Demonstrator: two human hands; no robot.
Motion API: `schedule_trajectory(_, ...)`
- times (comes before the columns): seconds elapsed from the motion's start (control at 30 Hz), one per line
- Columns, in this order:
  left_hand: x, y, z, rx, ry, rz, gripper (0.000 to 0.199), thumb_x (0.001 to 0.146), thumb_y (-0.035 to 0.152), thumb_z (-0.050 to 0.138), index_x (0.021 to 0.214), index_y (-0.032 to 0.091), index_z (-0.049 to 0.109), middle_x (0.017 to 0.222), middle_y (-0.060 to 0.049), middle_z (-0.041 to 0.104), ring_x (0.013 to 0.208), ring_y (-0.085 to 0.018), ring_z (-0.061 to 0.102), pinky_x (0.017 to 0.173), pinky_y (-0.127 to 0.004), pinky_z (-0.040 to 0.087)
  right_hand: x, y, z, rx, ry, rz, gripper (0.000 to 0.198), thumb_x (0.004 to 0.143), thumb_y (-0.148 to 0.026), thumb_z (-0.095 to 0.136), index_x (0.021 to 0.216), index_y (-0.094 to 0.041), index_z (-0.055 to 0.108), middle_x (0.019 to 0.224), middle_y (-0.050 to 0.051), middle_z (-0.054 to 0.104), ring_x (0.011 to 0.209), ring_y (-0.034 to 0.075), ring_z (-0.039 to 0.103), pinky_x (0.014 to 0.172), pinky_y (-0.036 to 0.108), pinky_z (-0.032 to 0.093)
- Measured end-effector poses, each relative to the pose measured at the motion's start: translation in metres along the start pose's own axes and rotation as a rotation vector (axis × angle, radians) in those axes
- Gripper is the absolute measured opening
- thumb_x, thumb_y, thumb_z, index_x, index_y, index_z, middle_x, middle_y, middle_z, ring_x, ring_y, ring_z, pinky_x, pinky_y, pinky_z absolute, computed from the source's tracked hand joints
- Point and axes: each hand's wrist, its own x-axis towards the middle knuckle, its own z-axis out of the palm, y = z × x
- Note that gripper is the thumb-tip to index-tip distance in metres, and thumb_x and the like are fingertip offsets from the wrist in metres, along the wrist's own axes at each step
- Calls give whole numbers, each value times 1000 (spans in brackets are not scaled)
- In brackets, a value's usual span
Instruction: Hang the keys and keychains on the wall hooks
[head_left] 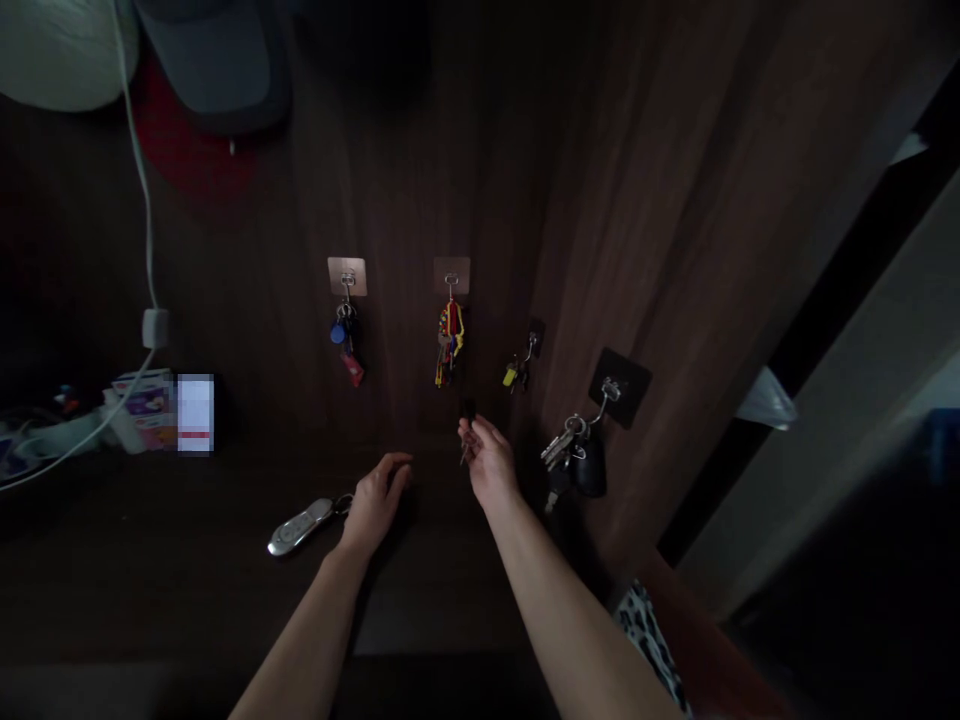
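Observation:
In the middle, my right hand [489, 462] is closed on a small bunch of keys [466, 440] with a dark tag or fob at its top. My left hand [375, 502] rests low on the dark wooden surface, its thumb and fingers apart, holding nothing I can see. Beside it lies a silver remote-like fob [300, 527] whose ring reaches to the edge of that hand. On the back panel, keys with blue and red tags [347, 340] hang at left, and keys on a red and yellow braided cord [450, 342] at centre.
Keys with a yellow tag [511, 374] hang from a small hook in the corner. A larger bunch with a black fob [591, 466] hangs on the right panel. Small boxes [150, 408] stand at left near a white cable [142, 180]. Caps [217, 70] hang upper left.

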Motion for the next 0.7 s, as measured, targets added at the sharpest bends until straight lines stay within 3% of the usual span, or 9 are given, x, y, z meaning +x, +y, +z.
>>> schedule_trajectory(0.2,0,-1,0,17,-37,-11,30,85,40,38,100,22,56,71,1,63,68,-15,61,66,-25,45,27,-20,29,146,146,-133,17,68,-23,61,84,-22,58,67,-4,69,64,8,63,46,14,40)
schedule_trajectory(0.33,0,-2,1,21,-58,-15,30,85,41,37,99,22,56,71,1,62,66,-14,61,65,-25,45,43,-32,42,200,161,-179,11,72,-22,58,83,-23,57,71,-4,69,63,7,62,46,14,40)
schedule_trajectory(0.47,0,-2,1,33,-51,-7,30,86,41,36,97,22,56,70,2,62,64,-14,61,64,-24,44,55,-40,46,256,176,-155,4,77,-19,54,77,-23,55,70,-5,69,58,5,60,42,12,39)
schedule_trajectory(0.7,0,0,1,35,-70,5,30,85,41,37,97,22,57,68,2,62,62,-13,60,63,-24,44,62,-46,44,291,158,-95,12,83,-16,48,74,-23,54,69,-8,67,54,2,56,41,11,38)
